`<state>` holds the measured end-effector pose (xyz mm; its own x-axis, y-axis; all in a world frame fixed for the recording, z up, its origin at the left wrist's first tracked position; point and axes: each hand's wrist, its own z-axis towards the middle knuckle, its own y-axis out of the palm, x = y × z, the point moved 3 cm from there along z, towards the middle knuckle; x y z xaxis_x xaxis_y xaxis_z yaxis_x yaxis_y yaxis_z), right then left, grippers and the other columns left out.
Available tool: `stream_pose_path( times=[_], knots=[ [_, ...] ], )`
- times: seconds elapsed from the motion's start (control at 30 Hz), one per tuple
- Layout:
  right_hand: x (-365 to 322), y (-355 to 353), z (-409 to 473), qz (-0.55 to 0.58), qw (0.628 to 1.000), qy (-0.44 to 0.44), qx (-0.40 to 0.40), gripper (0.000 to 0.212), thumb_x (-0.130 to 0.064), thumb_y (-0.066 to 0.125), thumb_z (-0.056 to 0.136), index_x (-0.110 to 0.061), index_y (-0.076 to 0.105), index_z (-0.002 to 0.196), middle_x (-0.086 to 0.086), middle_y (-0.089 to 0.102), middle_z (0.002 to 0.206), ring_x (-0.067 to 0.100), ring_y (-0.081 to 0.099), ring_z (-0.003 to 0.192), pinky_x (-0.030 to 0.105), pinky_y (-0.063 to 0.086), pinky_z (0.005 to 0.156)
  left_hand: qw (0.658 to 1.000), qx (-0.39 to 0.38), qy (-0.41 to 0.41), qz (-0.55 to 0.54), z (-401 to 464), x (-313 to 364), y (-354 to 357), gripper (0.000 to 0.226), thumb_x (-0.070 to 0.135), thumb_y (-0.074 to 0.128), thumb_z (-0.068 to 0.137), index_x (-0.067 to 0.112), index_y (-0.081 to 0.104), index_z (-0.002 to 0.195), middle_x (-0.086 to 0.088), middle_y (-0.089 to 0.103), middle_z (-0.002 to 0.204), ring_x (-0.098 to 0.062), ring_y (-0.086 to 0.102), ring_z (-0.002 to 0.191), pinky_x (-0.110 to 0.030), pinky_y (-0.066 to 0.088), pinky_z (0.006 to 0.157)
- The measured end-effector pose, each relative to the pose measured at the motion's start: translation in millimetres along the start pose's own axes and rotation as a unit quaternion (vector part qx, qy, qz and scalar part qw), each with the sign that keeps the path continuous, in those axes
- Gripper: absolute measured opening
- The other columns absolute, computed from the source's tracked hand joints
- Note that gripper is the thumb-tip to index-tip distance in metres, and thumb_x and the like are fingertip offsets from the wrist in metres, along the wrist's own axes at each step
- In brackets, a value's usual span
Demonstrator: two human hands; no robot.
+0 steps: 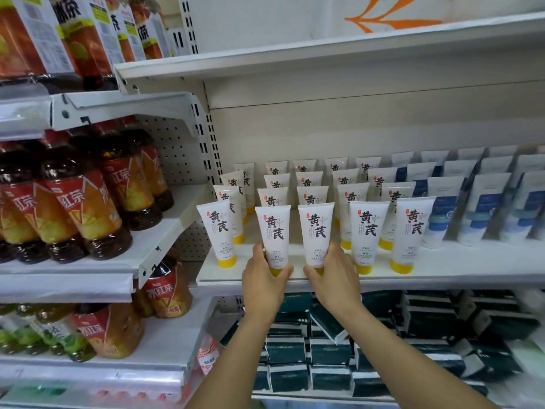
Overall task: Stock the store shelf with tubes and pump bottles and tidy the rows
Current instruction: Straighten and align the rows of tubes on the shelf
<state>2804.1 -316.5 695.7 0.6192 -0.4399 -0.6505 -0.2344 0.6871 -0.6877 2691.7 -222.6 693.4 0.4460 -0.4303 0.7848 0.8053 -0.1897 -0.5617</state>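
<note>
Step in hand: tidying the front row of white tubes with yellow caps — two are being set or squared at once, a judgement from how both hands sit low on them.
Left hand (265, 278): its grip is curled round the foot of the second tube from the left (273, 231), fingers wrapped over the yellow cap.
Right hand (330, 276): its grip pinches the base of the third tube (316, 230) the same way, thumb in front and fingers behind.
Where the tubes stand: both upright, cap down, at the front lip of the middle shelf (442, 265), just beside one another with a narrow gap between.
Front row: five tubes across — the far-left tube (216, 228) leans a little; the two to the right (368, 231) stand near each other.
Rows behind: more of the same tubes in files toward the back wall, with blue-and-white tubes (483, 202) filling the shelf's right part.
Pump bottles: none that I can make out.
Next move calls for: seating both caps flat on the shelf, in line with their files behind and level with the neighbours, then letting go gently so neither tips.
Risk: tall tubes on small caps — a nudge could topple the file behind.
Around: bottled tea (88, 208) on the left shelves, dark boxes (330, 349) below.
</note>
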Motion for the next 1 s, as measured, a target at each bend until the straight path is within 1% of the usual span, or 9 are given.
stream_pose_path(
  times=[0.2, 0.3, 0.4, 0.47, 0.53, 0.67, 0.83, 0.93, 1.0],
  knots=[
    [0, -8, -1, 0.016, 0.998, 0.004, -0.054, 0.048, -0.024, 0.073, 0.082, -0.013, 0.044, 0.118, 0.004, 0.058, 0.115, 0.023, 0.055, 0.109, 0.040, 0.051, 0.089, 0.999, -0.037, -0.003, -0.033, 1, 0, -5, 0.069, 0.029, 0.080, 0.076, 0.023, 0.039, 0.131, 0.005, 0.061, 0.119, -0.016, 0.059, 0.108, -0.036, 0.052, 0.089],
    [0, -16, -7, 0.009, 0.996, -0.008, -0.093, 0.047, -0.023, 0.070, 0.083, -0.016, 0.044, 0.121, 0.002, 0.056, 0.115, 0.022, 0.054, 0.110, 0.039, 0.051, 0.091, 0.997, -0.050, 0.003, -0.053, 0, 1, -13, 0.076, 0.027, 0.081, 0.075, 0.025, 0.036, 0.137, 0.005, 0.061, 0.119, -0.014, 0.059, 0.107, -0.037, 0.051, 0.092],
    [-1, -33, -16, -0.043, 0.992, -0.040, -0.114, 0.032, -0.029, 0.062, 0.089, -0.018, 0.052, 0.118, 0.003, 0.056, 0.116, 0.021, 0.051, 0.111, 0.035, 0.046, 0.092, 0.998, -0.016, 0.012, -0.058, -6, -1, -24, 0.080, 0.029, 0.082, 0.074, 0.027, 0.036, 0.139, 0.006, 0.058, 0.120, -0.010, 0.055, 0.109, -0.035, 0.048, 0.095],
    [-5, -49, -23, -0.083, 0.988, -0.066, -0.116, 0.032, -0.033, 0.057, 0.094, -0.019, 0.054, 0.122, 0.002, 0.056, 0.119, 0.019, 0.050, 0.112, 0.032, 0.045, 0.091, 0.998, 0.022, 0.025, -0.057, -11, -2, -33, 0.078, 0.031, 0.082, 0.074, 0.027, 0.037, 0.139, 0.009, 0.055, 0.117, -0.007, 0.052, 0.108, -0.029, 0.046, 0.092],
    [-12, -64, -29, -0.099, 0.985, -0.092, -0.103, 0.030, -0.037, 0.053, 0.096, -0.022, 0.058, 0.122, -0.003, 0.060, 0.117, 0.015, 0.054, 0.106, 0.030, 0.047, 0.086, 0.996, 0.050, 0.044, -0.067, -16, 1, -43, 0.070, 0.028, 0.079, 0.077, 0.028, 0.040, 0.136, 0.012, 0.055, 0.114, -0.005, 0.053, 0.105, -0.027, 0.046, 0.089],
    [-40, -88, -35, -0.022, 0.983, -0.149, -0.103, 0.016, -0.034, 0.056, 0.094, -0.026, 0.068, 0.100, -0.013, 0.065, 0.093, 0.003, 0.057, 0.081, 0.029, 0.050, 0.075, 0.987, 0.092, 0.084, -0.102, -18, 21, -65, 0.048, 0.019, 0.071, 0.085, 0.027, 0.049, 0.127, 0.014, 0.058, 0.107, -0.005, 0.056, 0.098, -0.022, 0.047, 0.081],
    [-89, -122, -21, 0.066, 0.969, -0.227, -0.076, 0.013, -0.030, 0.060, 0.092, -0.027, 0.072, 0.089, -0.017, 0.067, 0.080, 0.005, 0.059, 0.072, 0.033, 0.051, 0.072, 0.972, 0.137, 0.158, -0.113, -10, 58, -101, 0.027, 0.016, 0.065, 0.089, 0.032, 0.056, 0.109, 0.017, 0.059, 0.101, 0.000, 0.056, 0.093, -0.013, 0.044, 0.076],
    [-110, -135, 1, 0.073, 0.961, -0.255, -0.075, 0.012, -0.030, 0.061, 0.091, -0.027, 0.073, 0.088, -0.016, 0.068, 0.077, 0.006, 0.059, 0.070, 0.037, 0.052, 0.073, 0.964, 0.150, 0.196, -0.097, 8, 72, -126, 0.018, 0.020, 0.063, 0.090, 0.032, 0.061, 0.103, 0.015, 0.061, 0.100, -0.001, 0.057, 0.089, -0.017, 0.047, 0.075],
    [-122, -139, 20, 0.071, 0.956, -0.272, -0.081, 0.011, -0.029, 0.062, 0.090, -0.027, 0.073, 0.087, -0.015, 0.068, 0.077, 0.006, 0.060, 0.072, 0.039, 0.053, 0.074, 0.964, 0.149, 0.202, -0.081, 24, 77, -142, 0.019, 0.015, 0.063, 0.090, 0.028, 0.065, 0.104, 0.013, 0.064, 0.100, 0.001, 0.058, 0.088, -0.017, 0.047, 0.076]
  ],
)
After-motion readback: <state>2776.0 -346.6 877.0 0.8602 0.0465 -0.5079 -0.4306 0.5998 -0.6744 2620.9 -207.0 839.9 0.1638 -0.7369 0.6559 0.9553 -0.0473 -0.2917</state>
